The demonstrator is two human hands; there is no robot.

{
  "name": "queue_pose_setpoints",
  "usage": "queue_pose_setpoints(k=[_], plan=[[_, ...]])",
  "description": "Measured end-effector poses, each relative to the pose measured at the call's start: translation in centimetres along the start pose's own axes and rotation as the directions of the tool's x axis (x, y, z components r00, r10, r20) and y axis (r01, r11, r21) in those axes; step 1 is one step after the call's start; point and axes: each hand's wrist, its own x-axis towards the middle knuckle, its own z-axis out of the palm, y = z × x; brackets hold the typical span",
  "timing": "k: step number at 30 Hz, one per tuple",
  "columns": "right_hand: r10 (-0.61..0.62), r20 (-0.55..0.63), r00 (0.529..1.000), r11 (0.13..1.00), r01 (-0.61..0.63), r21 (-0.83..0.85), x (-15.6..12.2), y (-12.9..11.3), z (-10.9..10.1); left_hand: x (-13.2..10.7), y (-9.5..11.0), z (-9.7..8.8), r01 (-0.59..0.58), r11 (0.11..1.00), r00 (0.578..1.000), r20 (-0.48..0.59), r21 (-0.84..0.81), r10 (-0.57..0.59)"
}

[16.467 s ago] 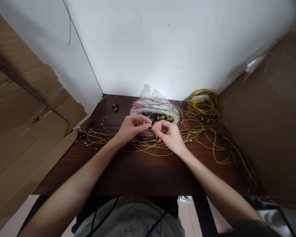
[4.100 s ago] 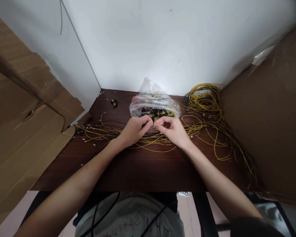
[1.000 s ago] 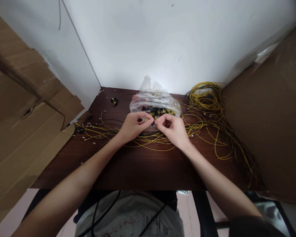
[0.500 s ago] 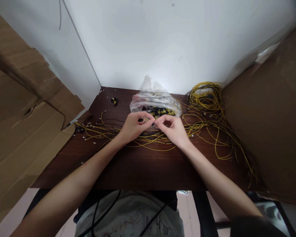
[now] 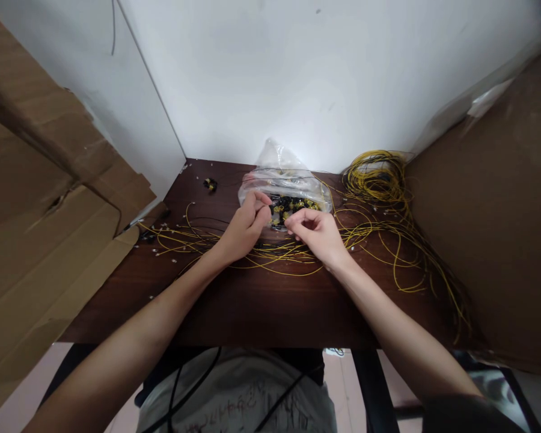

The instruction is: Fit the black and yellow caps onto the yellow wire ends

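Observation:
My left hand (image 5: 244, 228) is raised at the near left edge of a clear plastic bag (image 5: 277, 159), thumb and index fingertip drawn close together. Whatever they pinch is too small to make out against the dark parts behind. A short way to the right, my right hand (image 5: 318, 236) has its thumb and forefinger pressed together; anything between them is hidden. Small black and yellow parts (image 5: 297, 203) fill the mouth of the bag, just beyond my fingertips. Beneath both hands, thin yellow and black wires (image 5: 279, 260) run across the dark wooden table (image 5: 270, 307).
A coil of yellow and black wire (image 5: 373, 177) lies at the back right. One small black and yellow piece (image 5: 210, 185) sits at the back left. Cardboard stands on the left (image 5: 40, 252) and right (image 5: 487, 210), with a white wall (image 5: 252, 78) behind.
My hands, whose fingertips met in front of the bag, are now apart. The left fingertips have moved left and slightly up; the right hand has barely shifted.

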Motion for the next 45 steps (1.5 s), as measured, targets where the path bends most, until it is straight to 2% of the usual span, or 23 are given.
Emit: queue_pose_setpoints(k=[3,11,22,30,34,37,40,45], plan=[[-0.017,-0.001,1.000,1.000,0.017,0.004,0.1,0.2,-0.1,0.0,0.4,0.1,-0.026,1.000,0.999,0.032,0.017,0.025],[-0.077,0.019,0.997,0.996,0.078,-0.052,-0.1,-0.1,-0.2,0.1,1.4,0.0,0.042,0.999,0.994,0.103,-0.004,-0.041],[-0.008,0.043,0.999,0.995,0.003,0.097,-0.1,-0.3,0.0,0.0,1.2,0.4,0.036,0.998,0.999,0.033,-0.055,-0.035],[0.045,0.066,0.997,0.977,-0.058,0.205,-0.2,-0.2,0.1,0.0,1.5,0.5,0.089,0.991,0.996,-0.019,-0.099,-0.092],[0.077,0.062,0.995,0.975,-0.088,0.203,-0.1,0.0,0.1,-0.1,1.4,0.6,0.087,0.993,0.996,-0.022,-0.077,-0.089],[0.083,0.048,0.995,0.980,-0.091,0.179,-0.1,0.0,0.1,-0.2,1.2,0.6,0.040,0.999,0.998,-0.039,0.006,-0.040],[0.060,0.024,0.998,0.986,-0.063,0.157,-0.2,-0.1,0.1,-0.3,1.0,0.6,-0.002,0.995,0.999,-0.050,0.095,0.007],[0.010,-0.011,1.000,0.994,-0.009,0.109,-0.1,-0.2,0.0,-0.4,1.2,0.6,0.000,0.996,0.999,-0.034,0.085,0.002]])
